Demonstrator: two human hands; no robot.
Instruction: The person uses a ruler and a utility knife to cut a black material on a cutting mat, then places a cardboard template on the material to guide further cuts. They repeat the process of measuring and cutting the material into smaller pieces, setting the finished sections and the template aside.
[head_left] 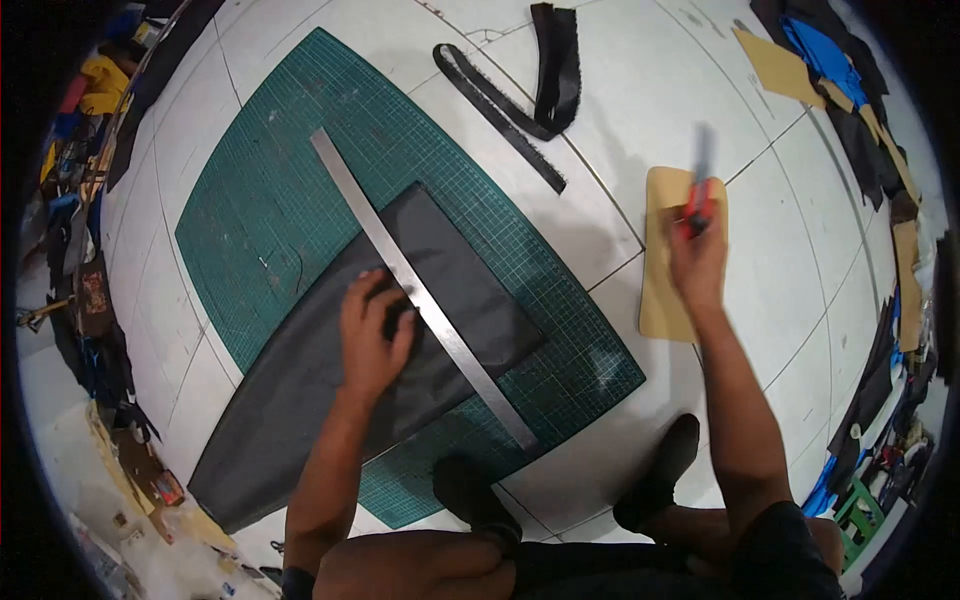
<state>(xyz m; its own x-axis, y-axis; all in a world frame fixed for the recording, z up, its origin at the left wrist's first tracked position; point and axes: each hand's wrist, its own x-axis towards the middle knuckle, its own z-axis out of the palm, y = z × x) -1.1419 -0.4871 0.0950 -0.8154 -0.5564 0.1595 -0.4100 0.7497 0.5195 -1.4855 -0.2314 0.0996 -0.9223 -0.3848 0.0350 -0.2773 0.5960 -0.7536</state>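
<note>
A sheet of black fabric (300, 400) lies across the green cutting mat (250, 200), one end hanging past its edge. On top of both rests a long metal ruler (440, 325), running diagonally. My left hand (373, 335) is over the fabric with fingers apart, fingertips right by the ruler's edge. Off to the right, my right hand (697, 258) is wrapped round a red utility knife (703, 203), its blade blurred and pointing away from me. Below that hand is a tan rounded board (661, 300) on the floor.
Black fabric strips (556, 100) lie on the white tiled floor (630, 100) beyond the mat. My feet (660, 470) stand at the mat's near edge. Scraps and a brown sheet (778, 68) are heaped at the right; more clutter (92, 300) lines the left.
</note>
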